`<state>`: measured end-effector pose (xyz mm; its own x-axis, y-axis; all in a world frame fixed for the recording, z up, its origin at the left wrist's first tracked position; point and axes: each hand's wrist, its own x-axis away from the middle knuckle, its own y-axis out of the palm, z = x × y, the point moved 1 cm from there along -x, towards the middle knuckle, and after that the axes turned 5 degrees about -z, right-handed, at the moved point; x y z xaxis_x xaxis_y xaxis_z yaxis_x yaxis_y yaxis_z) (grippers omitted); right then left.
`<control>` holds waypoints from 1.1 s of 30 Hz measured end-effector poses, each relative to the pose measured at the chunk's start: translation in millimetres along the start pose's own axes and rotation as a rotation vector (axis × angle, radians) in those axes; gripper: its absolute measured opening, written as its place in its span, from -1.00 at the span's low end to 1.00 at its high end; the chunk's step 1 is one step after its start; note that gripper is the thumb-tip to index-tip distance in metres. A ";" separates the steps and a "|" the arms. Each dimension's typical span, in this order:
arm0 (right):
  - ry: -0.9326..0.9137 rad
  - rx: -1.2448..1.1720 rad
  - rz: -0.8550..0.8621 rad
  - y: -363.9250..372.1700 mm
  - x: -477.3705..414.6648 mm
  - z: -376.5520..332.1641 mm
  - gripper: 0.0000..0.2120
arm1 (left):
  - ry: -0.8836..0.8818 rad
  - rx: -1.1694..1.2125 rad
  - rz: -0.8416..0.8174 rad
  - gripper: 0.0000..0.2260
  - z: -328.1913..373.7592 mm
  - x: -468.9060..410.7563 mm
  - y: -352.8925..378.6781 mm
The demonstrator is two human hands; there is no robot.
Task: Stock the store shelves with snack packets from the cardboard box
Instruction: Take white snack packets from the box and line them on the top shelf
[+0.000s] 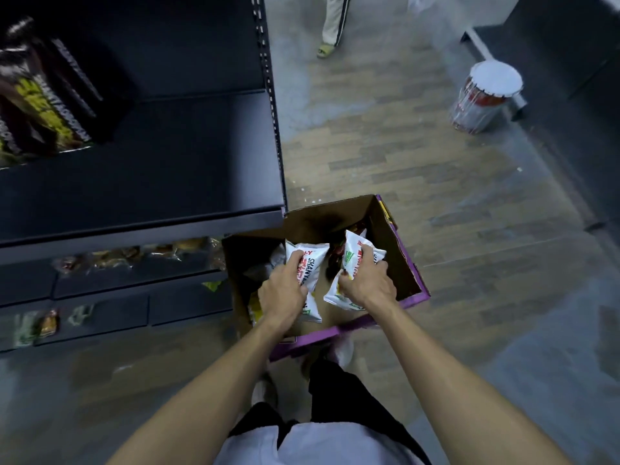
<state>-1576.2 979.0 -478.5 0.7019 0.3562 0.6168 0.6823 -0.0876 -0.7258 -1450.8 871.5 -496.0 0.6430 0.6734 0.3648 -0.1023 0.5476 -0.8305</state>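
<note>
1. Both arms reach down into the open cardboard box (pixel 396 250) on the floor beside the dark shelf (pixel 151 182).
2. Left hand (pixel 285 293) grips a white snack packet (pixel 310 263); right hand (pixel 367 280) clutches a second white packet (pixel 352 250).
3. Packet lettering partly covered by fingers; other contents in the box indistinct.
4. Each packet lies under its hand, inside the box.

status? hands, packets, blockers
Left hand and right hand each gripping a white snack packet inside the cardboard box. Shelf mostly bare. No blockers visible.
</note>
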 end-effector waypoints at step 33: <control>-0.727 0.118 0.545 -79.3 281.1 -189.6 -0.31 | 0.241 0.046 0.774 -0.46 -57.5 196.6 -313.9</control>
<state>-1394.3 909.7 -189.8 0.5916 0.7948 -0.1352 0.2405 -0.3340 -0.9114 -1248.6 803.5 -187.8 0.5220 0.7474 -0.4109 -0.6130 -0.0062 -0.7901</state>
